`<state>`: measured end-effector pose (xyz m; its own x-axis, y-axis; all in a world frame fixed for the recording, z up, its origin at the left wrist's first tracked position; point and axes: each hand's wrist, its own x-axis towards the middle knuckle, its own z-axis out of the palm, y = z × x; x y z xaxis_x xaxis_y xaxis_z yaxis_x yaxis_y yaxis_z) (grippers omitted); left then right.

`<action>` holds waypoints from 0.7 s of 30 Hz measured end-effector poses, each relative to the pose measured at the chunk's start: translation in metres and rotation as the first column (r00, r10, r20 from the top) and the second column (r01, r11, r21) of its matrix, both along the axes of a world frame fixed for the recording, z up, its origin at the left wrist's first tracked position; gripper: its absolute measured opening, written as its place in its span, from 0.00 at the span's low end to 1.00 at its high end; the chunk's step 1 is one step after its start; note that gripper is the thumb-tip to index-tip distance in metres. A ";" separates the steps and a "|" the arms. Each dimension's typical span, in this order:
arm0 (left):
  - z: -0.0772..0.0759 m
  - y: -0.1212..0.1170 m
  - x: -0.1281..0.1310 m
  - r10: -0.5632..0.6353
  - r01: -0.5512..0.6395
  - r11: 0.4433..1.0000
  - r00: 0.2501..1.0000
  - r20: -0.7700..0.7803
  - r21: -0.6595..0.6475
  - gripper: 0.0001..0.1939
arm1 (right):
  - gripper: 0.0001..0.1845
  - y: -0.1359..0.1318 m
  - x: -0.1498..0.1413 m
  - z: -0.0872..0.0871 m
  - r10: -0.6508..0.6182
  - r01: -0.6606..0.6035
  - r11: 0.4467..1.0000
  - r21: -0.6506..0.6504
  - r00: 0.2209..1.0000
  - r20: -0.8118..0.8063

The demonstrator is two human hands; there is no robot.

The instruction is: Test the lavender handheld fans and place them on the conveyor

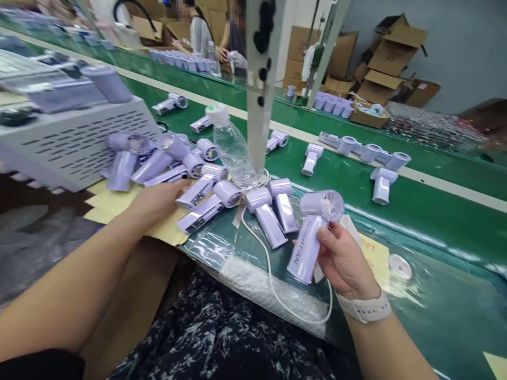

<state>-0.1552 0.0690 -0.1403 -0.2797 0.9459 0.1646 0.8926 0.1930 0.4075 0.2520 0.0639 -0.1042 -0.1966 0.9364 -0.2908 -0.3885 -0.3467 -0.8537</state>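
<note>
My right hand (343, 258) grips a lilac handheld fan (307, 248) by its handle, with lettering on the side facing me and a clear cover on its round head. My left hand (160, 203) reaches into a heap of similar fans and touches the end of an open-sided fan body (196, 192); its fingertips are largely hidden, so its grip is unclear. Between my hands, two fans with closed handles, a nearer one (271, 224) and one beside it (285, 211), lie on the bench. More lilac fans (122, 169) are piled against a vented grey box.
A clear plastic bottle (233, 153) leans by a metal post (259, 89). A white cable (269, 269) loops across the bench (443, 301). Several fans lie on the green conveyor (344, 179) beyond. Yellow paper (374, 258) and a white disc (400, 266) are at right. People sit across the line.
</note>
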 end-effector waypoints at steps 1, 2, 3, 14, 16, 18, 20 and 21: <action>-0.002 0.001 0.000 0.001 -0.001 1.000 1.000 -0.001 0.009 0.16 | 0.33 0.000 0.000 0.001 -0.001 0.001 1.000 0.015 1.000 -0.013; -0.005 0.001 0.000 0.014 -0.014 0.999 1.000 0.003 0.031 0.13 | 0.34 0.000 0.001 0.002 -0.001 0.002 1.000 0.031 1.000 -0.028; -0.008 0.001 -0.001 0.036 -0.038 0.996 0.999 0.023 0.075 0.09 | 0.35 0.000 0.001 0.003 -0.002 0.004 0.999 0.048 0.999 -0.043; 0.041 -0.047 0.125 -0.268 -0.288 0.743 0.700 0.662 0.605 0.04 | 0.38 -0.003 0.006 0.007 -0.091 0.098 0.983 0.155 0.995 -0.050; 0.055 -0.058 0.172 -0.410 -0.142 0.804 0.570 0.712 0.577 0.05 | 0.39 -0.002 0.006 0.008 -0.099 0.105 0.986 0.127 0.994 -0.046; 0.061 -0.061 0.208 -0.420 0.069 0.904 0.339 0.842 0.422 0.03 | 0.39 -0.002 0.005 0.010 -0.105 0.109 0.989 0.102 0.994 -0.041; 0.060 -0.059 0.231 -0.358 0.188 0.927 0.185 0.915 0.325 0.06 | 0.38 -0.002 0.005 0.010 -0.104 0.106 0.990 0.091 0.994 -0.032; 0.058 -0.057 0.238 -0.329 0.211 0.932 0.151 0.932 0.295 0.09 | 0.38 -0.002 0.005 0.010 -0.104 0.106 0.990 0.091 0.994 -0.026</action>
<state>0.0827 0.0120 -0.0821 -0.0016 0.9986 0.0529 -0.2181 -0.0520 0.9745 0.2565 0.0623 -0.0938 -0.1012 0.9747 -0.1995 -0.4370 -0.2237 -0.8712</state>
